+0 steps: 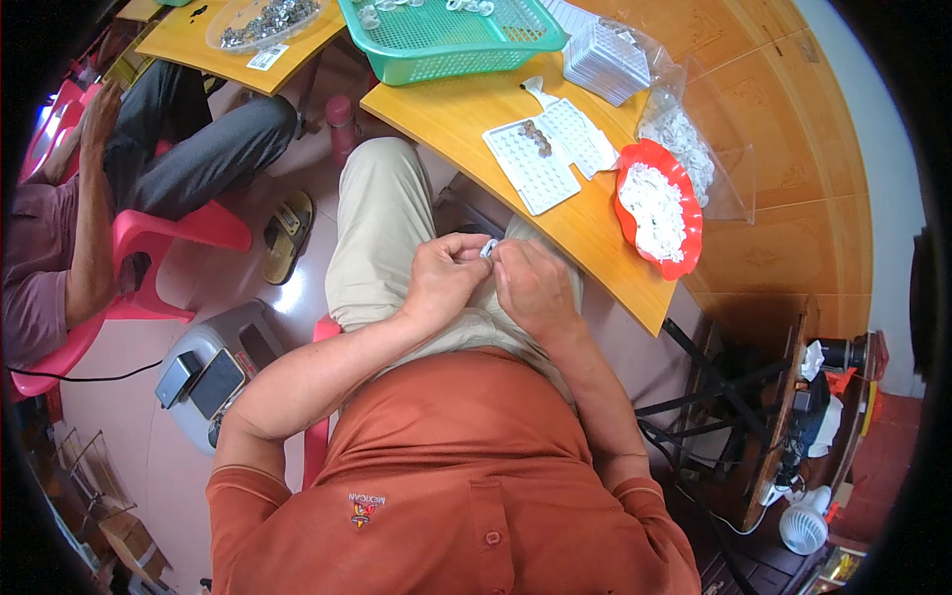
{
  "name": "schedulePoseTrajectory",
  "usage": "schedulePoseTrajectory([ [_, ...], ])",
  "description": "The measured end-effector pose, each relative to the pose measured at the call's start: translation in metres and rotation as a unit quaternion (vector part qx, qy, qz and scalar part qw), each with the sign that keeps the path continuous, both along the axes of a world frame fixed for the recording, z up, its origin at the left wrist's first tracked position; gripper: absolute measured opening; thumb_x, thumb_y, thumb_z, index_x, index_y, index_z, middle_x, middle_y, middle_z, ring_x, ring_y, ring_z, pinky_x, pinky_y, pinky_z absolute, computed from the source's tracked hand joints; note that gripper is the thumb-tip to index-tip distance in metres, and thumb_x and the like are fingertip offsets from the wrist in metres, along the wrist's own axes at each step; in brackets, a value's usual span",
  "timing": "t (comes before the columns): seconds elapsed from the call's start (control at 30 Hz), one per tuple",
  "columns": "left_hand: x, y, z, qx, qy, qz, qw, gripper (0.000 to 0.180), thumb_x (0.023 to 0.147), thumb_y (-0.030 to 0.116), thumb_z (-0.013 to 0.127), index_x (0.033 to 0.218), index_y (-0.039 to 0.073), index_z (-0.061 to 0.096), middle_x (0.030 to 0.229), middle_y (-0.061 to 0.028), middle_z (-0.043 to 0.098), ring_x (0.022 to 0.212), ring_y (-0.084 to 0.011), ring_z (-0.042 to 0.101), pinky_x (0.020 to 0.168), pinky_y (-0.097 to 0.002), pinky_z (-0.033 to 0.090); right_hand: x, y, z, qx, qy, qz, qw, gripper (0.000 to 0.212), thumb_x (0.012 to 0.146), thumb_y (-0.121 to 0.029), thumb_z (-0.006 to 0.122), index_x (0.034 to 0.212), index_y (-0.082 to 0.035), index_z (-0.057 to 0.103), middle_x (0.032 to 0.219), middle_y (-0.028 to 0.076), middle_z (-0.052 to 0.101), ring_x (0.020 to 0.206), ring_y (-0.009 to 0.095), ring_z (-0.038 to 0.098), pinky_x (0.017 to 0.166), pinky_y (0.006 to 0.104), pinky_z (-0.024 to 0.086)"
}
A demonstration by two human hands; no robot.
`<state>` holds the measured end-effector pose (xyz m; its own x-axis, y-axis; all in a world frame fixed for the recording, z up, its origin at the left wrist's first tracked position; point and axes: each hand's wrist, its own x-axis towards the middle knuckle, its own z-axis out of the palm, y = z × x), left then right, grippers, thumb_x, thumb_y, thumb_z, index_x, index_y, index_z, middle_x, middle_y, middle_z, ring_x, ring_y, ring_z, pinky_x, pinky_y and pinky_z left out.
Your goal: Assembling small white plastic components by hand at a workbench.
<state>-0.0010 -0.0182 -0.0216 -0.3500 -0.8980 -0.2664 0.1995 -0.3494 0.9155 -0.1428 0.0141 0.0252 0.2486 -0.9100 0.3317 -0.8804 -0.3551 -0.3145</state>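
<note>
My left hand (443, 278) and my right hand (533, 288) meet over my lap, just in front of the wooden table's edge (595, 268). Their fingertips pinch one small pale metallic part (488, 248) between them. Beyond the hands on the table lies a white gridded tray (531, 169) with a few small dark pieces on it. A red bowl (684, 248) of small white parts stands to its right.
A green mesh basket (446, 45) and clear plastic bags with white trays (615, 59) sit farther back. Another person in dark trousers (188, 149) sits on a pink chair at the left. A grey machine (213, 372) stands on the floor.
</note>
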Motion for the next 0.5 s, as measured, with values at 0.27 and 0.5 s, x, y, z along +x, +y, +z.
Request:
schedulePoseTrajectory([
  [0.27,0.000,0.000,0.002,0.052,0.071,-0.011,0.996,0.029,0.081,-0.001,0.063,0.109,-0.008,0.063,0.087,-0.0078,0.068,0.074,-0.0084,0.061,0.066,-0.0212,0.050,-0.013,0.001,-0.005,0.073,-0.200,-0.073,0.974,0.009,0.077,0.000,0.064,0.083,-0.002,0.059,0.079,0.014,0.064,0.073,0.033,0.064,0.062,0.0396,0.050],
  [0.5,0.000,0.000,0.003,0.111,0.143,-0.030,0.983,0.023,0.088,-0.001,0.061,0.111,-0.003,0.062,0.093,-0.0070,0.068,0.080,-0.0106,0.064,0.073,-0.0226,0.053,-0.019,0.005,-0.005,0.089,-0.307,-0.072,0.945,0.015,0.079,0.006,0.068,0.094,0.004,0.064,0.091,0.007,0.066,0.081,0.012,0.065,0.071,0.0235,0.054],
])
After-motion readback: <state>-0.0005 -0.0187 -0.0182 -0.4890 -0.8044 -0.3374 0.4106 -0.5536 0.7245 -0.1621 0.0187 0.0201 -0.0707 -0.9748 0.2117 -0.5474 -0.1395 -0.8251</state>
